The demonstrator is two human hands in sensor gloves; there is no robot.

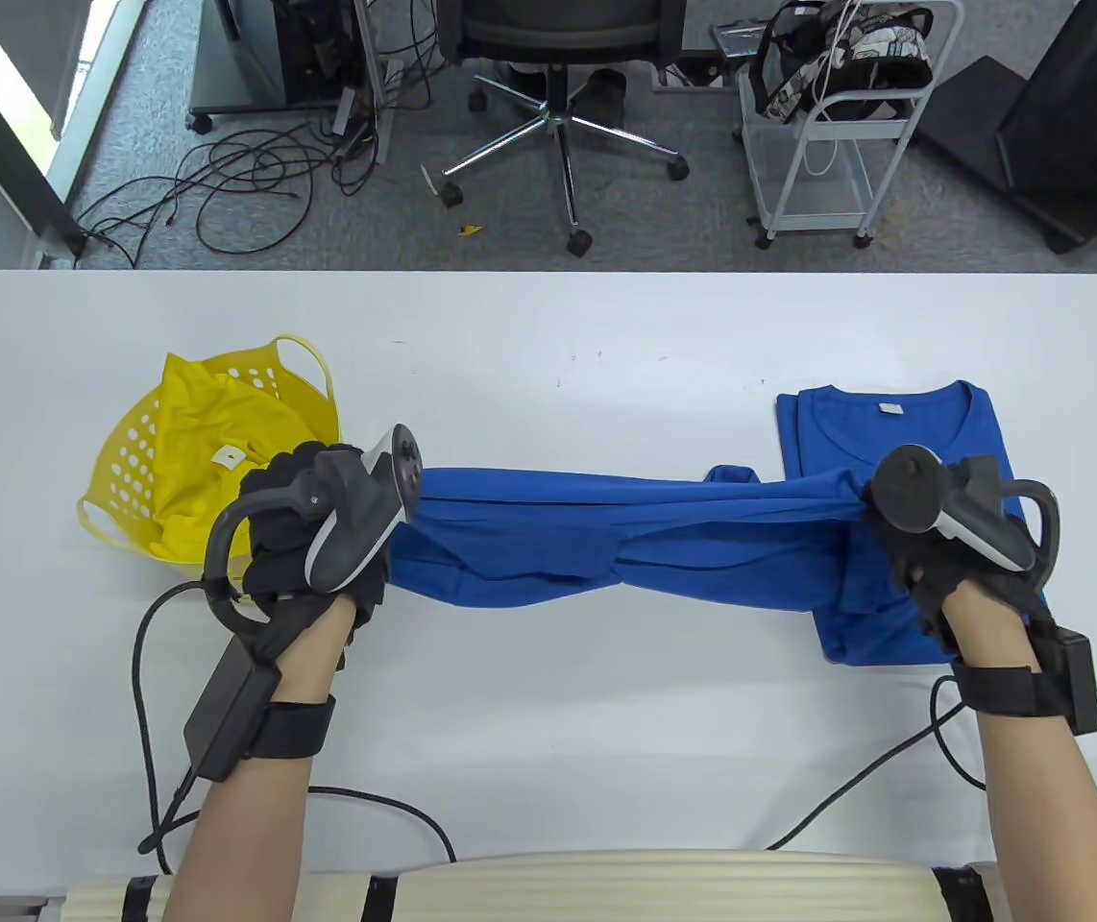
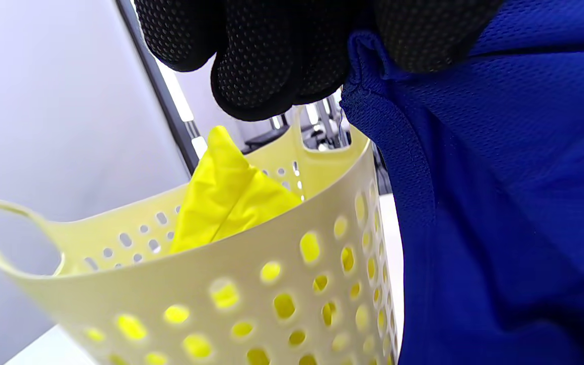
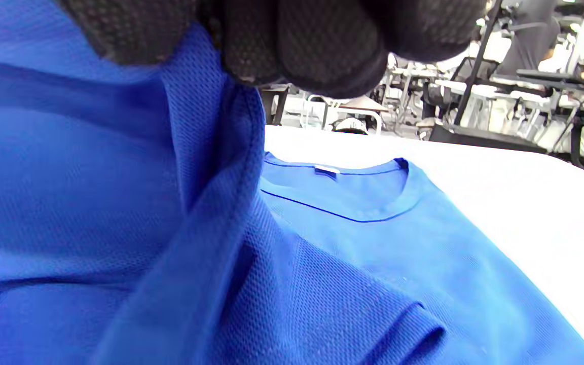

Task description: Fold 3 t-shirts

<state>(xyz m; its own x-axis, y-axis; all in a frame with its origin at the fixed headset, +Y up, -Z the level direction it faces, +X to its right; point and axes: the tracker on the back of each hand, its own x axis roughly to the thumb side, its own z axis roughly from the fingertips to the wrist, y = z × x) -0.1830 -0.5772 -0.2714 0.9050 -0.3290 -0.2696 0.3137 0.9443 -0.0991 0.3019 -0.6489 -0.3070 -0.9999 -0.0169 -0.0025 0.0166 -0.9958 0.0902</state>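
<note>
Surface: a white bench [image 1: 548,730], matt, with a few faint dark specks near its far edge. Two black cables run across its near side from the wrist units.

Room: grey carpet beyond the bench, carrying a black swivel chair [image 1: 558,58] on a chrome star base, a white wire trolley [image 1: 822,144] holding a bag, loose black cabling, and dark cabinets at the right.

Task items: a blue t-shirt [image 1: 625,538] is stretched between the two hands above the bench. The left hand [image 1: 304,538] has its fingers curled round one gathered end; the right hand [image 1: 933,547] grips the other end likewise. A second blue t-shirt [image 1: 894,432], folded, lies flat at the right, partly under the stretched one. A yellow t-shirt [image 1: 198,442] sits crumpled in a yellow perforated basket [image 1: 116,461] at the left, just beside the left hand.

Labels: small white neck tags on the folded blue and yellow shirts; no writing legible.
</note>
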